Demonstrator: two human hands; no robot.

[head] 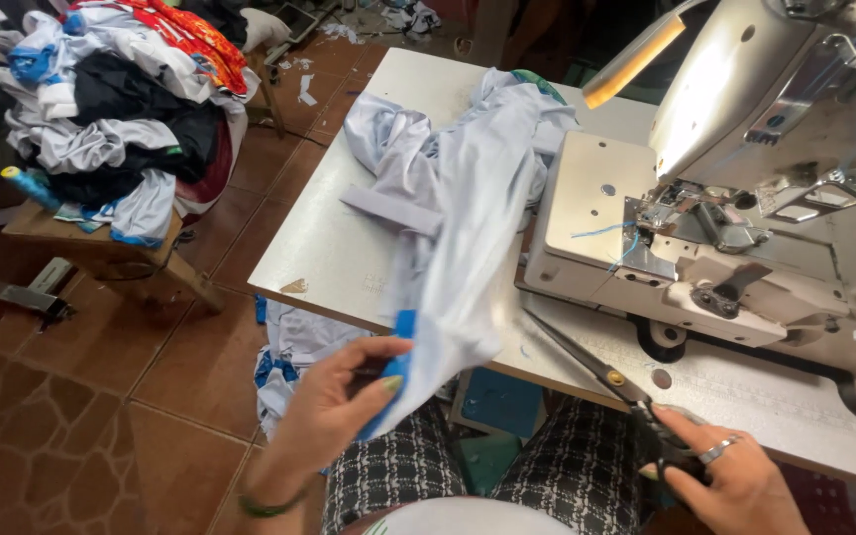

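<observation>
With the pale garment [458, 198] draped off the table [329, 248] edge and its blue trim pinched in the left hand [334, 406], cloth could be nicked by the scissors [596, 372] gripped in the right hand [720, 481] just beside it.

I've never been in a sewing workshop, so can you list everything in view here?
sewing machine: one, off-white, right on the table
table: one, white, centre
garment: one, pale blue with blue trim, draped over the table edge
scissors: one, dark blades, lying toward the machine
clothes pile: one, mixed colours, on a wooden stool at left
thread cone: one, blue, on the stool
cloth on floor: pale blue, under the table
left hand: fingers pinching the garment's blue trim
right hand: ringed, holding the scissors' handles
</observation>
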